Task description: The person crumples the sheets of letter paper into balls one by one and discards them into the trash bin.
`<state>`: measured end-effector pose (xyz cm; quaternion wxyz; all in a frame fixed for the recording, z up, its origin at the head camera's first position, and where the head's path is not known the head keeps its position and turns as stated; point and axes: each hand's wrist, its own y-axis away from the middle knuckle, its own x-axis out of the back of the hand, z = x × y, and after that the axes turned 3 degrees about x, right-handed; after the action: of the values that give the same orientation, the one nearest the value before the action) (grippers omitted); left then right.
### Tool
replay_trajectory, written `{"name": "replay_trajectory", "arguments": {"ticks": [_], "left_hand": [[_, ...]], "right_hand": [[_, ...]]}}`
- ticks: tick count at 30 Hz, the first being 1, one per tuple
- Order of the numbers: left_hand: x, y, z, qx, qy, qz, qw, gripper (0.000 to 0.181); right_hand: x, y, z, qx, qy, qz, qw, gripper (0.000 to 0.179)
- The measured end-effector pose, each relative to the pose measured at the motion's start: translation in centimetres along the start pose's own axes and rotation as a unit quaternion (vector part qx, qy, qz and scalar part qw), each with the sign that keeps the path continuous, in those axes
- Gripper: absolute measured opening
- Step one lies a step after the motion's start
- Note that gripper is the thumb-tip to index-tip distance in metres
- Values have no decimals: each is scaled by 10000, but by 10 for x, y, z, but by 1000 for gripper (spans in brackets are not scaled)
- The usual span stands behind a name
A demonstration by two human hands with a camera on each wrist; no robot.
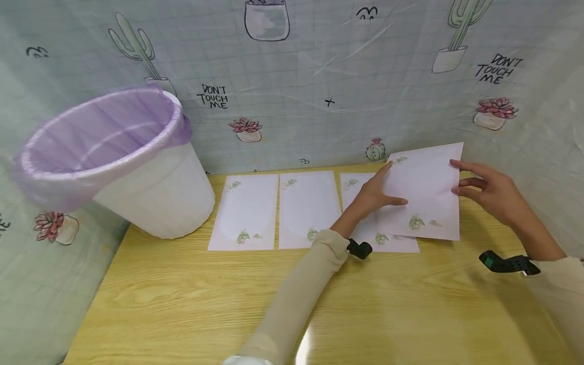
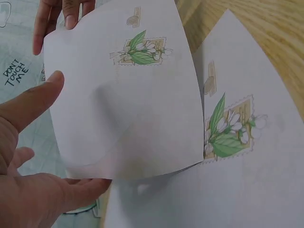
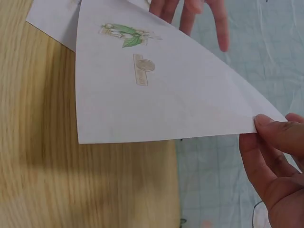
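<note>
A white sheet of paper (image 1: 424, 187) with printed green leaves and small white flowers is raised and tilted above the table. My right hand (image 1: 495, 190) pinches its right side between thumb and fingers; in the right wrist view, that hand (image 3: 278, 156) grips one corner. At the sheet's left edge is my left hand (image 1: 371, 195), thumb and fingers spread apart. The left wrist view has its thumb (image 2: 45, 92) overlapping the edge and fingertips below the sheet. Partly beneath lies a matching sheet (image 1: 370, 229). Two more, a middle sheet (image 1: 307, 208) and a left sheet (image 1: 244, 210), lie flat in the row.
A white bin (image 1: 159, 187) with a purple liner (image 1: 105, 126) stands at the table's left, tilted in view. The wooden table (image 1: 191, 304) ends at a patterned curtain (image 1: 296, 71) behind. Black straps with small devices sit at both wrists.
</note>
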<state>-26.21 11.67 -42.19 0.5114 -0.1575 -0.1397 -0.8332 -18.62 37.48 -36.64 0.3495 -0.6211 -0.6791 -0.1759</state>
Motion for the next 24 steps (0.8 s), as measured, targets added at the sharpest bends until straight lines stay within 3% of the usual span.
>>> {"name": "replay_trajectory", "arguments": {"ticks": [5, 9, 12, 17, 24], "left_hand": [[13, 9, -6, -491, 10, -371, 9981, 116], [22, 17, 5, -665, 246, -778, 9944, 121], [27, 21, 11, -784, 419, -916, 9918, 121], [39, 25, 3, -1171, 271, -620, 9908, 121], [64, 46, -5, -1572, -382, -435, 9859, 107]], "right_hand": [[-7, -3, -9, 414, -188, 42, 9990, 63], [-7, -3, -19, 452, -419, 125, 9980, 64], [-11, -6, -27, 577, -605, 201, 9963, 65], [-25, -11, -37, 732, -613, 313, 9949, 69], [-49, -12, -55, 880, 30, -66, 9961, 88]]}}
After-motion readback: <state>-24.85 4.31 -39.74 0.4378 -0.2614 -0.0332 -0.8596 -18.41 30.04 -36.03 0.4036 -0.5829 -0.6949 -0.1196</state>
